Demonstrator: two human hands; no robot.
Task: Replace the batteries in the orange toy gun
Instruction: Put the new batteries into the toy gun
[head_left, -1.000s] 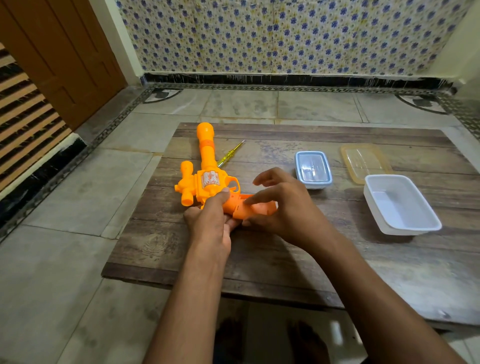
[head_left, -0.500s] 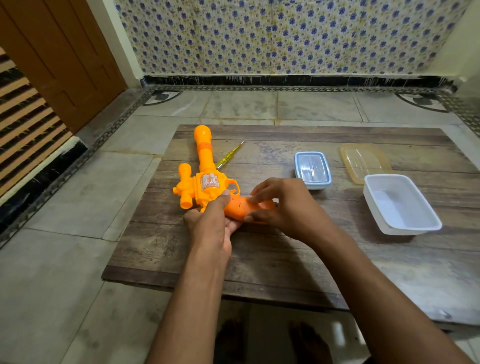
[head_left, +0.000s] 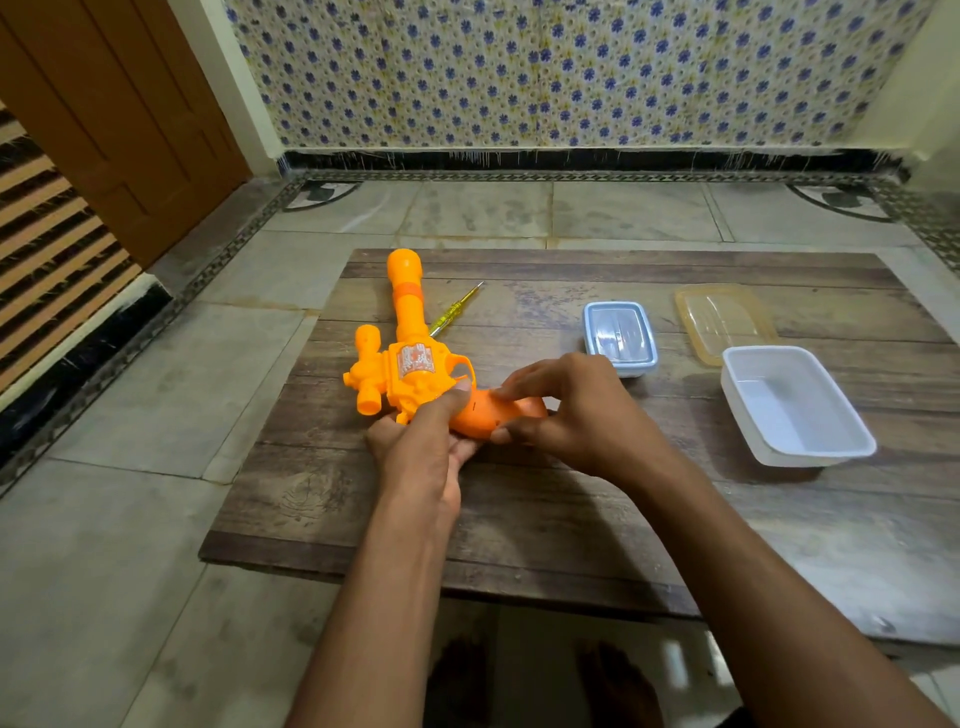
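The orange toy gun (head_left: 405, 358) lies on the wooden board (head_left: 519, 519), its barrel pointing away from me and its darker orange handle (head_left: 483, 413) pointing right. My left hand (head_left: 426, 447) grips the gun where the body meets the handle, thumb on top. My right hand (head_left: 576, 415) pinches the handle between fingers above and thumb below. A yellow screwdriver (head_left: 454, 309) lies just right of the barrel. No batteries are visible.
A small closed blue-rimmed box (head_left: 619, 335) sits right of my hands. Farther right stand an open white container (head_left: 795, 405) and a clear yellowish lid (head_left: 722, 319). The board lies on a tiled floor, with a door at left and a tiled wall behind.
My right hand's fingers came down onto the handle and closed on it. The gun shifted slightly. My left hand kept its hold.
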